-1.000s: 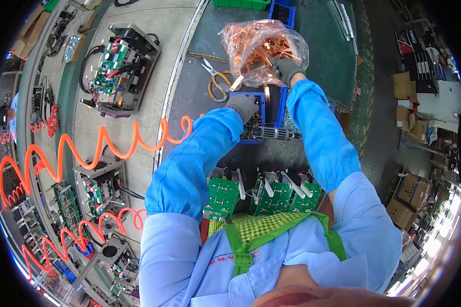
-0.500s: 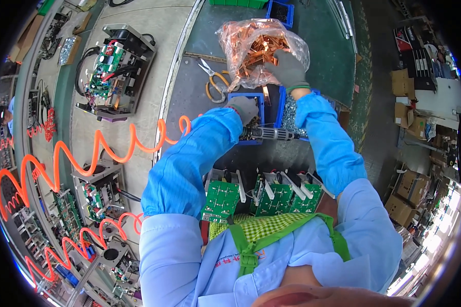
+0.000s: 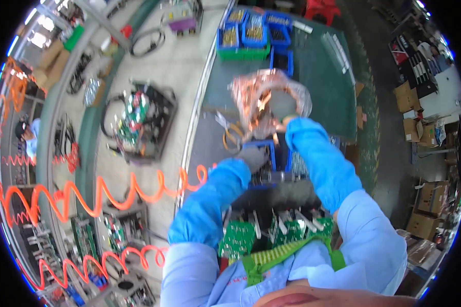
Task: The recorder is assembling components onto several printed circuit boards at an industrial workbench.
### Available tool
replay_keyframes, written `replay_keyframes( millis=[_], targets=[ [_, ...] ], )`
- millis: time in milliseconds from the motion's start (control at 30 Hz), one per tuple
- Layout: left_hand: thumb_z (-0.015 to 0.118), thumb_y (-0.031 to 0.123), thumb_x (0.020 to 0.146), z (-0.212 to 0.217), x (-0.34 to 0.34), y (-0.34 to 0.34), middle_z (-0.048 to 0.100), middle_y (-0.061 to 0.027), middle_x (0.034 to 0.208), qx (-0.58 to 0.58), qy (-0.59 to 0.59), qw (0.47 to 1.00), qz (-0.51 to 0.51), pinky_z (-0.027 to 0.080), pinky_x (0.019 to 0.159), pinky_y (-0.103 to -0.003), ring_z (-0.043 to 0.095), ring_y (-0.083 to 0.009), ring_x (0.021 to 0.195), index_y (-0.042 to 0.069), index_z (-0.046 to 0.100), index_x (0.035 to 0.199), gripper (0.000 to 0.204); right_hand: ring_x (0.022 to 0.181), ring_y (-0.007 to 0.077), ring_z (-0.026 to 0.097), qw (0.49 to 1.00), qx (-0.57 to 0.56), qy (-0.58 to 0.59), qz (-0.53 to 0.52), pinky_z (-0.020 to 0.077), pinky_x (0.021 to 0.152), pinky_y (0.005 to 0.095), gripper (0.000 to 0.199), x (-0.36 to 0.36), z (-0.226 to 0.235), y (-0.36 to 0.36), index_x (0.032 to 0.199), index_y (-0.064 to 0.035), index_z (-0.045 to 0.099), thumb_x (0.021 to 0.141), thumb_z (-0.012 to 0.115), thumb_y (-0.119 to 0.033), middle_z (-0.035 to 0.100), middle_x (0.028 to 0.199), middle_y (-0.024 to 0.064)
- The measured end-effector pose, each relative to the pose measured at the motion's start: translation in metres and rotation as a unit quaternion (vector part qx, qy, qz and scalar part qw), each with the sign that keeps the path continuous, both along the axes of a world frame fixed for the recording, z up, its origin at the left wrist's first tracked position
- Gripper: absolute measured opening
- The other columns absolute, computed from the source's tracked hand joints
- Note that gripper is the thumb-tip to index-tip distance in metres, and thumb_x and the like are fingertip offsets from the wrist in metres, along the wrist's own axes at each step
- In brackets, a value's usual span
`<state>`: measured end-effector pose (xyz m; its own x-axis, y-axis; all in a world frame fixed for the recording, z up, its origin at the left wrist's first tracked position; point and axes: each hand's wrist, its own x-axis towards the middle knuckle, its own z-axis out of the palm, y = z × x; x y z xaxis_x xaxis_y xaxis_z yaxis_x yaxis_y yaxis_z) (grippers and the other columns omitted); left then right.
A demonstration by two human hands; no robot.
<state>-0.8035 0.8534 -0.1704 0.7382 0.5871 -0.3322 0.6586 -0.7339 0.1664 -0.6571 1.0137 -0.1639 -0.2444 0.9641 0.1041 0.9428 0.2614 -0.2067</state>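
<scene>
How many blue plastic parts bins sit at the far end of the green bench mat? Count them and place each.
4: three blue plastic parts bins in a row, left, middle, right; a fourth just nearer. Others may be hidden.

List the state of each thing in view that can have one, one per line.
Clear bag of copper parts: lifted off the bench, held up.
Right hand: gloved, grip closed on the bag.
Left hand: gloved, over the blue bin; grip unclear.
Blue bin: open-topped, on the bench.
Orange coiled hose: stretched, hanging.
</scene>
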Motion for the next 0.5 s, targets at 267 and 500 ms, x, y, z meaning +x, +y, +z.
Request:
replay_keyframes(
  millis=[267, 500],
  targets=[
    [0.046, 0.020, 0.089, -0.014, 0.012, 0.006, 0.060, -0.0167, 0.099, -0.137, 0.028, 0.978, 0.155, 0.050, 0.077, -0.044, 0.062, -0.0341, 0.089, 0.006, 0.057, 0.109, 0.027, 0.083, 0.0366, 0.059, 0.971, 0.063, 0.232, -0.011, 0.0463, 0.073, 0.0468, 0.021, 0.037, 0.110, -0.075, 0.093, -0.0056, 0.058, 0.081, 0.052, -0.022, 0.061, 0.088, 0.0194],
    [0.045, 0.022, 0.089, -0.017, 0.008, 0.001, 0.055, -0.0200, 0.112, -0.097, 0.047, 0.991, 0.078, 0.050, 0.078, -0.046, 0.061, -0.0356, 0.092, 0.003, 0.053, 0.114, 0.032, 0.078, 0.0356, 0.059, 0.965, 0.018, 0.259, 0.038, 0.0464, 0.066, 0.0446, 0.022, 0.136, 0.218, -0.256, 0.097, -0.0066, 0.057, 0.077, 0.056, -0.016, 0.061, 0.086, 0.0167]
  ],
)
